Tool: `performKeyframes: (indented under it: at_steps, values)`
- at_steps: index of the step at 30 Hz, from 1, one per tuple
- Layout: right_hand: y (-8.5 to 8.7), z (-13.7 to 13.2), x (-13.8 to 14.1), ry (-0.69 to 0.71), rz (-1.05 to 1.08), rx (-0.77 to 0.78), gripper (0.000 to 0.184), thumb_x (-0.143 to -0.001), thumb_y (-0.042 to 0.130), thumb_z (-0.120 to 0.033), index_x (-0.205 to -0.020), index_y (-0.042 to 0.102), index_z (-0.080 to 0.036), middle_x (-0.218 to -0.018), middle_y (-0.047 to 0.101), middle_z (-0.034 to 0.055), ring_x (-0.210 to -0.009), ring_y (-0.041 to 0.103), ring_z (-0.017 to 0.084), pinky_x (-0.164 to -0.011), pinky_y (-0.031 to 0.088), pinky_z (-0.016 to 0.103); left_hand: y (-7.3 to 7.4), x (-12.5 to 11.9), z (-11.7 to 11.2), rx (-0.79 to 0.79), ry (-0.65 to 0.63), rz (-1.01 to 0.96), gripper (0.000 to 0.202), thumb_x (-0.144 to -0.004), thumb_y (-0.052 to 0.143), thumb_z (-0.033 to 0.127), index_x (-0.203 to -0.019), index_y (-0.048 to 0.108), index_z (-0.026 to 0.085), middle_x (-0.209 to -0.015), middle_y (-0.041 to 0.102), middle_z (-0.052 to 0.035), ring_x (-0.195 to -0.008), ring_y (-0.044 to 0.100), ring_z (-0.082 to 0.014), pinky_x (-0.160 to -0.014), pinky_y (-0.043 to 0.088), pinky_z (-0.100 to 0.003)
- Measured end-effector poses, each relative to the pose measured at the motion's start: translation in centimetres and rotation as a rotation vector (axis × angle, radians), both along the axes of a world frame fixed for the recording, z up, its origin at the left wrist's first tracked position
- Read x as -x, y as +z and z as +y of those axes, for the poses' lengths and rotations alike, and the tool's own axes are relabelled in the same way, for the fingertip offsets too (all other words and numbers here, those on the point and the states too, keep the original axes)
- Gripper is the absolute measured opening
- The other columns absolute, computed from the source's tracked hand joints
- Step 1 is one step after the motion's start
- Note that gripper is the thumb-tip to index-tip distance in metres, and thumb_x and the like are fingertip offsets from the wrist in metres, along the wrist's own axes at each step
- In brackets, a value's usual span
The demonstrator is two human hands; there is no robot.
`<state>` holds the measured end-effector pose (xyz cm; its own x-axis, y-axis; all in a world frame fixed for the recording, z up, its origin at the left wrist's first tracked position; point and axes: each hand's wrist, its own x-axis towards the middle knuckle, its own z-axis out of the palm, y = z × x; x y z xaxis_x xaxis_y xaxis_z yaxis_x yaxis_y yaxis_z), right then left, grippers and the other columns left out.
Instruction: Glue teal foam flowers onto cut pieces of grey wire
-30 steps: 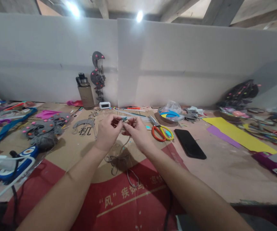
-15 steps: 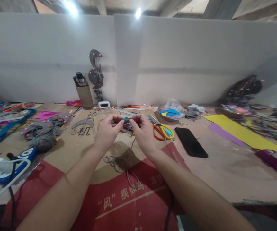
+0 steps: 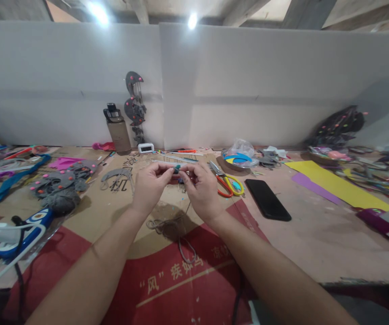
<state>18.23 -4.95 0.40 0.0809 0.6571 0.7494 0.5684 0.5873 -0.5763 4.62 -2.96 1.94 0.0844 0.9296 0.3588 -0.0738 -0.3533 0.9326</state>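
Note:
My left hand [image 3: 151, 185] and my right hand [image 3: 201, 187] meet above the cardboard sheet [image 3: 120, 212], fingertips pinched together. Between them sits a small teal bead [image 3: 177, 169], gripped from both sides. A thin brown string [image 3: 172, 225] hangs from under my hands and ends in a loose tangle on the cardboard. Both hands are closed in a pinch.
Orange-and-yellow scissors [image 3: 226, 185] and a black phone [image 3: 267, 200] lie just right of my hands. Grey felt cut-outs [image 3: 61, 183] lie at the left, a water bottle [image 3: 117, 130] at the back wall, yellow and purple foam sheets [image 3: 336, 186] at the right, a glue gun [image 3: 21, 228] near left.
My hands have drawn closer together and my right hand has turned over the bead. The view has shifted slightly.

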Motion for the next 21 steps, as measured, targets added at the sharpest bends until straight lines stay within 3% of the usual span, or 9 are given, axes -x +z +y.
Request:
performKeyframes:
  at_steps: [6, 16, 21]
  values:
    - [0.08, 0.03, 0.22, -0.001, -0.02, 0.012, 0.009, -0.086, 0.054, -0.025, -0.083, 0.06, -0.02, -0.082, 0.059, 0.003, -0.073, 0.052, 0.015, -0.065, 0.04, 0.029, 0.1, 0.13, 0.04, 0.049, -0.009, -0.016, 0.025, -0.071, 0.07, 0.033, -0.081, 0.065, 0.011, -0.073, 0.069, -0.0051, -0.064, 0.067, -0.0156, -0.066, 0.057, -0.03]
    - [0.11, 0.23, 0.19, -0.024, 0.021, 0.08, 0.01, -0.083, 0.056, -0.027, -0.08, 0.061, -0.019, -0.078, 0.058, 0.0019, -0.07, 0.05, 0.014, -0.064, 0.039, 0.028, 0.0, 0.44, 0.79, 0.232, -0.143, -0.132, 0.023, -0.065, 0.074, 0.028, -0.076, 0.065, 0.011, -0.069, 0.068, -0.0044, -0.059, 0.064, -0.0124, -0.062, 0.056, -0.027]
    - [0.3, 0.16, 0.25, -0.038, 0.061, 0.117, 0.011, -0.081, 0.057, -0.028, -0.078, 0.061, -0.019, -0.075, 0.058, 0.0015, -0.068, 0.049, 0.014, -0.062, 0.038, 0.027, 0.19, 0.36, 0.62, 0.236, -0.156, -0.122, 0.022, -0.065, 0.074, 0.028, -0.076, 0.066, 0.011, -0.069, 0.067, -0.0037, -0.057, 0.063, -0.0114, -0.062, 0.056, -0.027]
